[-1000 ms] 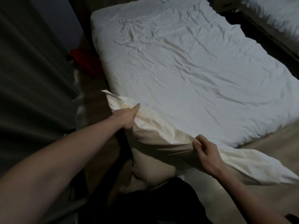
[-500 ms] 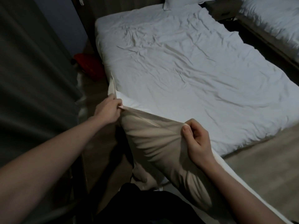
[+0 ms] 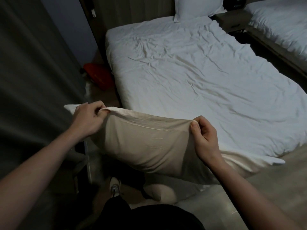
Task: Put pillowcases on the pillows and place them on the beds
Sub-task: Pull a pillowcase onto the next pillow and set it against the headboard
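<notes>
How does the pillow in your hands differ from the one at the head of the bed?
The held pillow looks beige; the pillow at the headboard is white. The held one hangs off the bed's foot, pinched at its top edge by the left hand and right hand; the other rests on the bed, untouched. Both look plump.

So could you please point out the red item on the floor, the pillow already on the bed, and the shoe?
red item (image 3: pixel 98 76), head view, top face.
pillow (image 3: pixel 197 7), head view, middle.
shoe (image 3: pixel 115 185), head view, upper.
</notes>
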